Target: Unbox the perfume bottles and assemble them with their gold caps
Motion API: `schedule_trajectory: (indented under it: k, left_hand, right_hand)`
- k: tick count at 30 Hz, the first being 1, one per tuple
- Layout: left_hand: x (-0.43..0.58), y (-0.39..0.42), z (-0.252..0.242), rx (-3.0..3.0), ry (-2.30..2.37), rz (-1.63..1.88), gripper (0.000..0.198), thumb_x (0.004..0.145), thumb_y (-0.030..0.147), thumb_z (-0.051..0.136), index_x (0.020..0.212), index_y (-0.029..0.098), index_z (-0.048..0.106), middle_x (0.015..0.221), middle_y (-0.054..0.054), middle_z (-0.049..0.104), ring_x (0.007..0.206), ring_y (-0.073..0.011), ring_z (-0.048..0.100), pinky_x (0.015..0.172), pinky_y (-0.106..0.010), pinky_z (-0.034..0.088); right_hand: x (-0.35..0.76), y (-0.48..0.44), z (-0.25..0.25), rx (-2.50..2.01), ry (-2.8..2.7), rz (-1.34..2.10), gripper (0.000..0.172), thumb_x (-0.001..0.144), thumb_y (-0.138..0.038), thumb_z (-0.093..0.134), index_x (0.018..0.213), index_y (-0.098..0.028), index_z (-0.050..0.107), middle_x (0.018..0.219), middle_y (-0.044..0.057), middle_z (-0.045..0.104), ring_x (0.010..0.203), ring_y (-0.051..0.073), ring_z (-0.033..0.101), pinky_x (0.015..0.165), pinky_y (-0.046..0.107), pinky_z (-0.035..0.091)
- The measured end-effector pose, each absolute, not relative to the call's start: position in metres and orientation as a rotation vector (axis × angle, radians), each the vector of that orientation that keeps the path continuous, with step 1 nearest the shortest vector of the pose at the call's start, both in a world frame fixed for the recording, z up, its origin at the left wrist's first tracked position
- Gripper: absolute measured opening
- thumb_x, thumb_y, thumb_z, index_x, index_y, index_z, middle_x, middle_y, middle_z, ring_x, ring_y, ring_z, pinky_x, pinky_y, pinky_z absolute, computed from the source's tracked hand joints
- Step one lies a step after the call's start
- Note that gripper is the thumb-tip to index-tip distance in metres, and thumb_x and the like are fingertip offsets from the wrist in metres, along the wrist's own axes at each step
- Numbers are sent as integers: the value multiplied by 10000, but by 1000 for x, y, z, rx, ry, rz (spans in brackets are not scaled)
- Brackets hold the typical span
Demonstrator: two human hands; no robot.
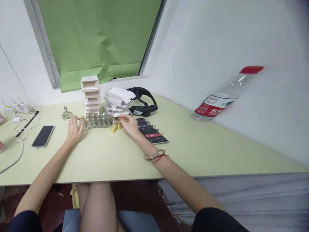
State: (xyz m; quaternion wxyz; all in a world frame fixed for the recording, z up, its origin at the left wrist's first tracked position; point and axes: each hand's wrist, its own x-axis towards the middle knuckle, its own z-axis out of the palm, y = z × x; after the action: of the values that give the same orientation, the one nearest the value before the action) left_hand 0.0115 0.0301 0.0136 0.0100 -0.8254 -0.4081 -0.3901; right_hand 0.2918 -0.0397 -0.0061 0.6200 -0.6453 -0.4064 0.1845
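Note:
A row of small clear glass perfume bottles (98,120) stands side by side on the table; the left ones show gold-coloured necks. At the row's left end is my left hand (74,130), fingers apart and curved, its fingertips at the end bottle. My right hand (129,125) reaches to the row's right end with its fingers stretched out; whether they touch the last bottle I cannot tell. Several gold caps (116,127) lie just below my right fingertips. A round perfume bottle (67,114) stands apart, behind my left hand.
Behind the row rise a stack of white boxes (90,93) and a looser pile of white boxes (118,98). A black headset (143,104), a phone with a timer (156,137), another phone (43,136), white cables (21,151) and a plastic bottle (214,103) surround the hands.

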Motion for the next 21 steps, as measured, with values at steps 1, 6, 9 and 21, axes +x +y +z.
schedule_trajectory:
  k: [1, 6, 9, 21]
  left_hand:
    - [12, 30, 13, -2588, -1298, -1229, 397, 928, 360, 423, 1268, 157, 444, 1293, -182, 526, 1231, -277, 506, 1016, -458, 414]
    - [13, 27, 10, -2679, -1383, -1080, 497, 955, 400, 371, 1406, 191, 346, 1476, -169, 415, 1356, -287, 403, 1071, -485, 352]
    - [12, 27, 13, -2690, -1375, -1037, 428, 963, 389, 353, 1343, 207, 431, 1470, -146, 429, 1348, -278, 409, 1055, -461, 367]
    - [8, 21, 24, -2719, -987, -1097, 201, 934, 286, 363, 928, 203, 546, 833, -58, 618, 816, -196, 565, 787, -331, 454]
  right_hand:
    - [293, -40, -7, -1519, -981, 384, 174, 723, -211, 587, 846, -230, 709, 877, 28, 712, 738, 162, 583, 731, 307, 461]
    - [294, -39, -10, -1641, -1210, 201, 203, 832, -233, 502, 896, -219, 695, 923, 69, 706, 925, 231, 612, 878, 382, 449]
    - [292, -41, -9, -1632, -1379, 122, 227, 893, -301, 450, 968, -200, 639, 1006, 86, 706, 1021, 246, 611, 939, 409, 433]
    - [287, -48, 1, -1828, -1596, 40, 359, 943, -348, 450, 1255, -188, 527, 1020, 74, 746, 1021, 251, 657, 938, 398, 430]
